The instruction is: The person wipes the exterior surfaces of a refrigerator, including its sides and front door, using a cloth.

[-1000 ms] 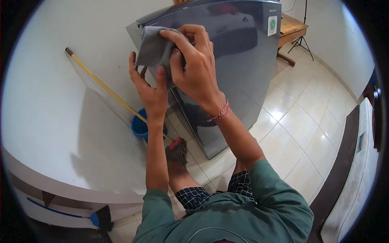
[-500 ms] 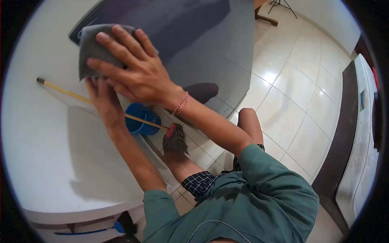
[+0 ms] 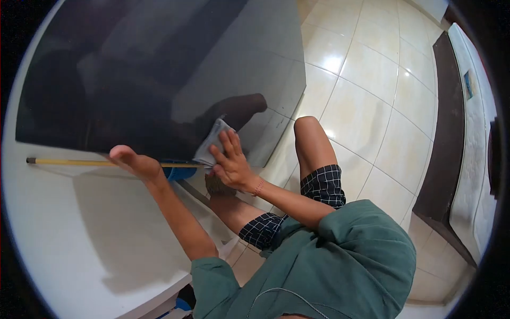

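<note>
A large dark glossy panel, which looks like a television screen (image 3: 133, 80), tilts in front of me and mirrors my leg. My left hand (image 3: 141, 165) is at its lower edge, thumb on the front; the other fingers are hidden behind the edge. With my right hand (image 3: 234, 165) I press a folded grey cloth (image 3: 212, 142) on the screen near the lower right corner. Both the fingers and part of the palm bear on the cloth.
Below the screen's edge lie a yellow mop handle (image 3: 69, 161) and a partly hidden blue bucket (image 3: 179, 173). The mop head (image 3: 219, 186) is by my leg. A white table (image 3: 48, 223) stands left, and a mattress (image 3: 470, 127) on a dark bed frame (image 3: 446, 106) at right.
The right hand and cloth have moved from the screen's upper left down to its lower right. The screen is tilted closer, and my left hand now shows apart at its edge.
</note>
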Motion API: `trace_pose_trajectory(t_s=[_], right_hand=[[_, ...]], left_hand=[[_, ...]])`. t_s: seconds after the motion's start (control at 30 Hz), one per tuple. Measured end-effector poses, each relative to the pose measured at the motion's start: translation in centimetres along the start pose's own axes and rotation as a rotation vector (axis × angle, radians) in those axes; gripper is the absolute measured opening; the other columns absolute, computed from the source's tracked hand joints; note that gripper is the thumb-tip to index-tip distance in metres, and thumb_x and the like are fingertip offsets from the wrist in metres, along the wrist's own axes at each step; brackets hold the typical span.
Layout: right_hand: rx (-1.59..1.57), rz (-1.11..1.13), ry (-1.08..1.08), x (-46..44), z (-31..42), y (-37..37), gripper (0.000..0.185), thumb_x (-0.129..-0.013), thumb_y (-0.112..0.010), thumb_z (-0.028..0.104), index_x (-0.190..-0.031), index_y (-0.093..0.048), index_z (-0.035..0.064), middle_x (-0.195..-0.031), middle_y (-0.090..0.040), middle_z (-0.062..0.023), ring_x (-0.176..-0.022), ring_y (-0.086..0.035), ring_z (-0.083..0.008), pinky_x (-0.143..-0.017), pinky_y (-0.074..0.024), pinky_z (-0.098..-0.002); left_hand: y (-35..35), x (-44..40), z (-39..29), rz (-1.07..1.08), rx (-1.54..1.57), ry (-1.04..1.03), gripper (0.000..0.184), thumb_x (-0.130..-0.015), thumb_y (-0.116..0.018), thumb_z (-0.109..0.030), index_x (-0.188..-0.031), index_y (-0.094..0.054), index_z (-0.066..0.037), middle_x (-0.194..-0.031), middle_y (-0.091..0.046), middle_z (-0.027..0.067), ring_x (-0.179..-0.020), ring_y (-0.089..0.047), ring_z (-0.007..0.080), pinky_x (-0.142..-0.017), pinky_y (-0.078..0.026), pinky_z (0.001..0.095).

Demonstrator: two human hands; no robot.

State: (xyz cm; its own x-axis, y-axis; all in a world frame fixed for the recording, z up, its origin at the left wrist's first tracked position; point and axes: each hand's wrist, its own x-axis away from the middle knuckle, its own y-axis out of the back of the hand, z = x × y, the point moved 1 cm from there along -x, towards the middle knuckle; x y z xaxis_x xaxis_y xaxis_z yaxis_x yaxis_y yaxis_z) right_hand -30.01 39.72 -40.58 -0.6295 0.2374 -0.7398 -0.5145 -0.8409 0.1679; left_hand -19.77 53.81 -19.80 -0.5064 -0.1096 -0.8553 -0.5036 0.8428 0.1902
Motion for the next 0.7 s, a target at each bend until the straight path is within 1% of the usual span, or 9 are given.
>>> trace_pose_trajectory(t_s=[0.1,0.2,0.27,0.3,0.43,0.5,0.57,0.63,0.7], right_hand=[[-0.011,0.036,-0.167,6.2,-3.4,-0.5,0.062,-0.104,-0.046,0.029,-0.162,-0.029,0.0143,-0.171,-0.007,-0.0182,-0.157,-0.004,-0.0405,-0.125,-0.0061,-0.0543],[-0.042,0.058,-0.464,10.9,-5.0,-0.7,0.069,-0.106,-0.044,0.032,-0.164,-0.014,0.0102,-0.171,-0.001,-0.0197,-0.157,-0.002,-0.0404,-0.126,-0.0059,-0.0499],[-0.205,-0.028,-0.73,13.3,-6.8,-2.4,0.073,-0.107,-0.039,0.041,-0.165,-0.009,0.0087,-0.171,0.001,-0.0188,-0.157,-0.002,-0.0374,-0.126,-0.006,-0.0459],[-0.289,-0.075,-0.862,14.7,-8.0,-3.4,0.075,-0.107,-0.037,0.046,-0.165,-0.006,0.008,-0.171,0.002,-0.0184,-0.158,-0.001,-0.0359,-0.127,-0.0061,-0.0439],[-0.737,-0.326,-1.256,20.5,-16.5,-6.3,0.08,-0.106,-0.028,0.059,-0.164,-0.01,0.0064,-0.171,-0.006,-0.0101,-0.156,-0.009,-0.0257,-0.126,-0.0095,-0.0378],[-0.97,-0.466,-1.435,21.7,-19.9,-6.6,0.085,-0.105,-0.023,0.066,-0.163,-0.013,0.0056,-0.171,-0.009,-0.006,-0.156,-0.013,-0.0207,-0.126,-0.0113,-0.0348],[-1.198,-0.576,-1.529,18.3,-20.7,-4.5,0.081,-0.106,-0.024,0.064,-0.163,-0.015,0.0071,-0.171,-0.013,-0.0055,-0.154,-0.017,-0.0209,-0.126,-0.011,-0.0343],[-1.396,-0.68,-1.594,14.1,-21.2,-2.1,0.08,-0.107,-0.025,0.062,-0.163,-0.016,0.0075,-0.17,-0.014,-0.0058,-0.154,-0.018,-0.0214,-0.126,-0.0104,-0.0344],[-1.387,-0.703,-1.541,11.9,-21.8,-0.8,0.079,-0.107,-0.025,0.062,-0.163,-0.015,0.007,-0.17,-0.013,-0.0069,-0.155,-0.016,-0.0222,-0.126,-0.0095,-0.035]], left_hand=[[-0.1,0.7,0.4,-0.007,0.003,0.03,0.086,-0.105,-0.036,-0.062,-0.156,-0.021,0.006,-0.156,-0.033,0.0207,-0.142,-0.037,0.0262,-0.122,-0.028,0.042],[-1.9,0.4,-5.2,-0.065,0.086,0.036,0.081,-0.105,-0.046,-0.055,-0.155,-0.025,0.006,-0.154,-0.035,0.0212,-0.137,-0.043,0.0263,-0.12,-0.033,0.0407],[-2.3,0.3,-6.3,-0.073,0.16,0.068,0.079,-0.105,-0.052,-0.05,-0.154,-0.027,0.007,-0.153,-0.038,0.0211,-0.134,-0.047,0.0271,-0.118,-0.037,0.0403],[-2.2,0.4,-5.9,-0.106,0.124,0.147,0.075,-0.106,-0.048,-0.05,-0.151,-0.033,0.008,-0.15,-0.043,0.0213,-0.132,-0.051,0.0291,-0.115,-0.041,0.0409],[-2.5,0.7,-4.4,-0.142,0.434,0.279,0.07,-0.108,-0.036,-0.052,-0.141,-0.05,0.008,-0.147,-0.049,0.0215,-0.134,-0.05,0.0302,-0.118,-0.04,0.0407],[-2.6,0.8,-4.4,-0.162,0.329,0.248,0.077,-0.103,-0.042,-0.059,-0.147,-0.043,0.004,-0.15,-0.046,0.0207,-0.135,-0.049,0.0346,-0.118,-0.04,0.0466],[-1.9,0.9,-3.7,-0.125,0.239,0.162,0.079,-0.101,-0.044,-0.061,-0.15,-0.04,0.0,-0.152,-0.044,0.0192,-0.138,-0.047,0.0357,-0.119,-0.038,0.0506],[-2.3,1.0,-4.2,-0.184,0.303,0.211,0.073,-0.105,-0.038,-0.055,-0.145,-0.045,0.006,-0.151,-0.045,0.0203,-0.138,-0.047,0.033,-0.12,-0.037,0.0456],[-2.5,1.2,-4.6,-0.214,0.366,0.244,0.072,-0.108,-0.035,-0.052,-0.142,-0.048,0.009,-0.151,-0.045,0.021,-0.138,-0.046,0.0317,-0.121,-0.036,0.0435]])
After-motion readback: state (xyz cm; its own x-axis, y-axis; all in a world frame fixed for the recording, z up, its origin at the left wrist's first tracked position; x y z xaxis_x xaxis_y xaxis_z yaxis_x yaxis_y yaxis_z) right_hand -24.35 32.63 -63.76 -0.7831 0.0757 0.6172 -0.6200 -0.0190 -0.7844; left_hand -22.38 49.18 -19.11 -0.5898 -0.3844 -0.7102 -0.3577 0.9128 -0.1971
